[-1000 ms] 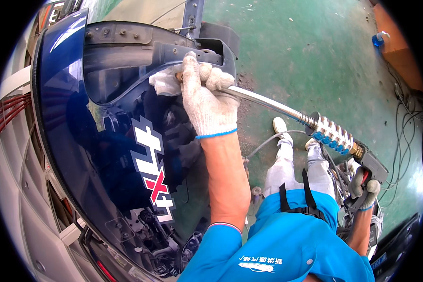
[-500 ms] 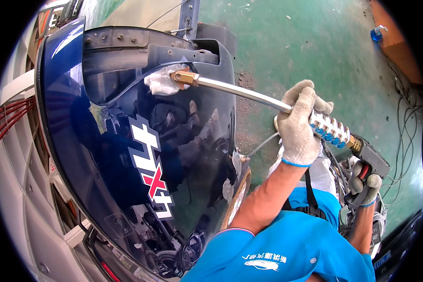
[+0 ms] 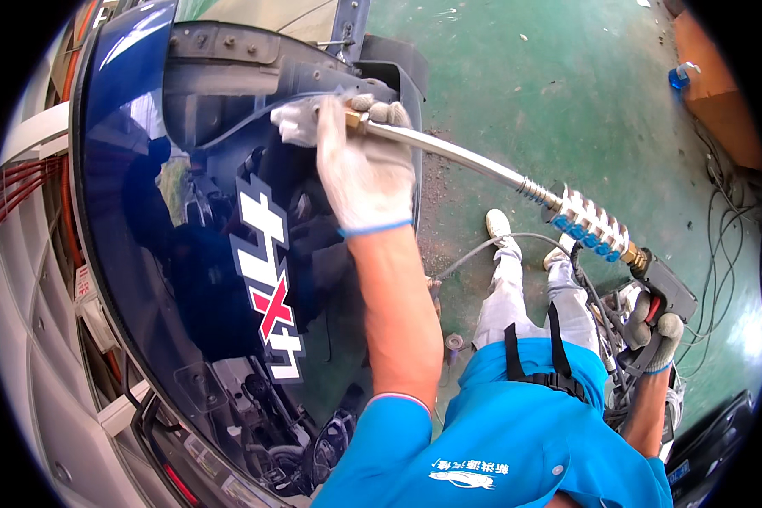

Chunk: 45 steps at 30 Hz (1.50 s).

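Note:
A slide-hammer dent puller (image 3: 457,155) slants across from the dark blue car panel (image 3: 220,279) to my right side. My left hand (image 3: 368,173), in a pale knit glove, is closed round its brass head, right beside a crumpled white cloth (image 3: 296,123) on the panel's upper edge. The silver ribbed weight (image 3: 591,222) sits back on the rod near the grip, with no hand on it. My right hand (image 3: 654,334), also gloved, wraps the black pistol grip (image 3: 669,288) with its red trigger. The tip's contact with the panel is hidden by my left hand and the cloth.
A hose (image 3: 483,245) curves past my shoes (image 3: 499,224) on the green floor. Cables (image 3: 728,224) lie coiled at right, below an orange-brown board (image 3: 724,127) and a blue bottle (image 3: 679,76). Shelving (image 3: 34,279) lines the left side.
My left hand has left the rod next to the ribbed weight and moved up and left to the brass head. My right hand stays on the grip.

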{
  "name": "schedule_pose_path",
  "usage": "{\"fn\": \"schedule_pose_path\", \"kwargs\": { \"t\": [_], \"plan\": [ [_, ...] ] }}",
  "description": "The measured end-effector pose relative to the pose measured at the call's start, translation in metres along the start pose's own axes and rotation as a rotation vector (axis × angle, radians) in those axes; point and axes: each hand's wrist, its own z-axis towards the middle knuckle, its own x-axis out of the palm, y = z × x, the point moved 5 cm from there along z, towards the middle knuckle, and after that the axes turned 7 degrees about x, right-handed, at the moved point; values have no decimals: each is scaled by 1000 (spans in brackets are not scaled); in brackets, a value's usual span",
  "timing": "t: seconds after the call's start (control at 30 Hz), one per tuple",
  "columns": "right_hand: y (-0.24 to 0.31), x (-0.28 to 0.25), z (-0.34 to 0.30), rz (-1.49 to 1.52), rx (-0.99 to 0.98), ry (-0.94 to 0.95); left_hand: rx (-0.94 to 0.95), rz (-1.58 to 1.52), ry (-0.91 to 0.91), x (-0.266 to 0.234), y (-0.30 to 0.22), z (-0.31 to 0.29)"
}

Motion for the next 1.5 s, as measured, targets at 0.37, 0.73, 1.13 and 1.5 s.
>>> {"fn": "schedule_pose_path", "kwargs": {
  "t": [0.37,0.73,1.13,1.5],
  "plan": [
    [-5,-12,3,-98,-34,112,-253,-384,377,2,10,24],
    [-13,-24,8,-23,51,81,47,26,-55,-13,11,4],
    [-12,-28,17,-45,101,157,55,26,-51,-17,7,2],
    [-18,-42,16,12,149,236,-64,559,214,-14,133,-97]
  ]
}}
